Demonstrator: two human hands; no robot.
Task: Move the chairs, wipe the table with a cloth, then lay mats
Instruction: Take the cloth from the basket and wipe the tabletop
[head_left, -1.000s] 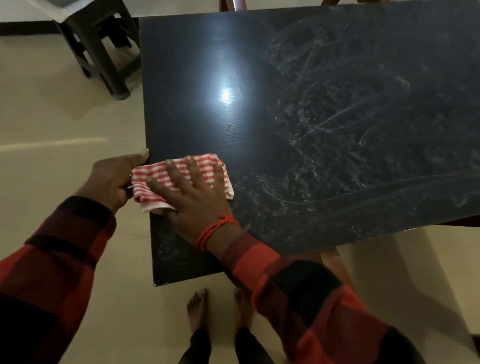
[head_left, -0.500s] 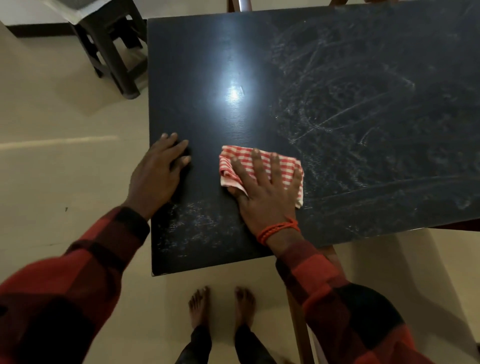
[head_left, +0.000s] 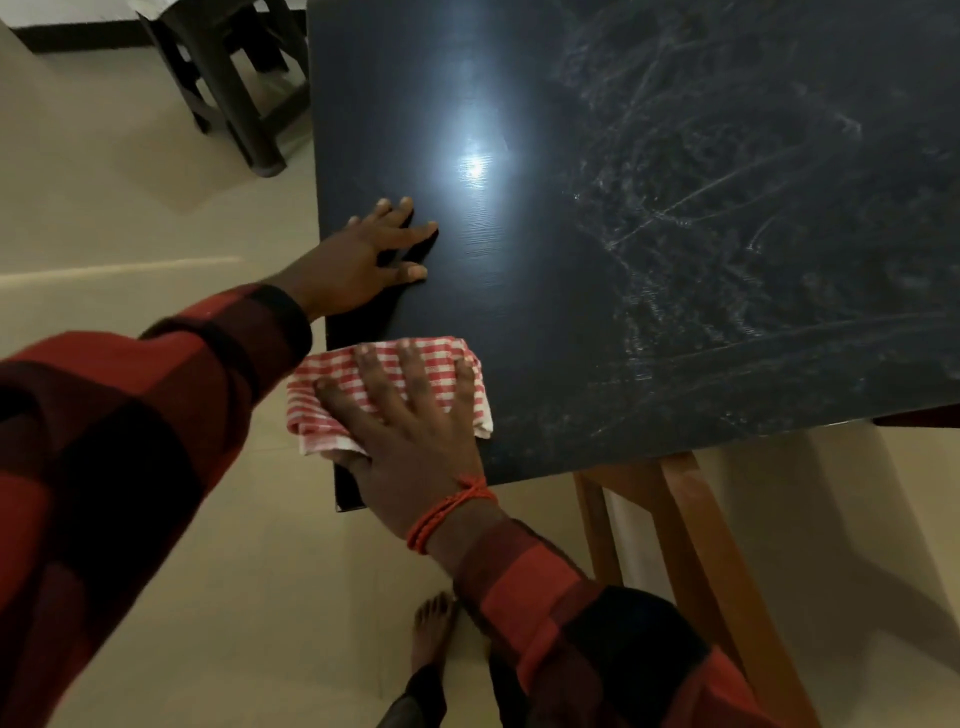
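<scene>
Red-and-black checked sleeves (head_left: 130, 441), orange thread wristband (head_left: 449, 512), bare feet (head_left: 431, 631).

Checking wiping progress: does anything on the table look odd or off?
Whitish smears and streaks cover the right part of the dark glossy tabletop. The red-and-white checked cloth, under the right hand, overhangs the table's left edge.

The right hand (head_left: 410, 441) lies flat, fingers spread, on a folded red-and-white checked cloth (head_left: 436, 371) at the near left corner of the dark table (head_left: 571, 322); part of the cloth overhangs the table's left edge. The left hand (head_left: 363, 260) rests flat on the tabletop just beyond the cloth, near the same edge. Pale smears cover the table's right portion, and a dark stool (head_left: 234, 78) stands on the floor to the left.
</scene>
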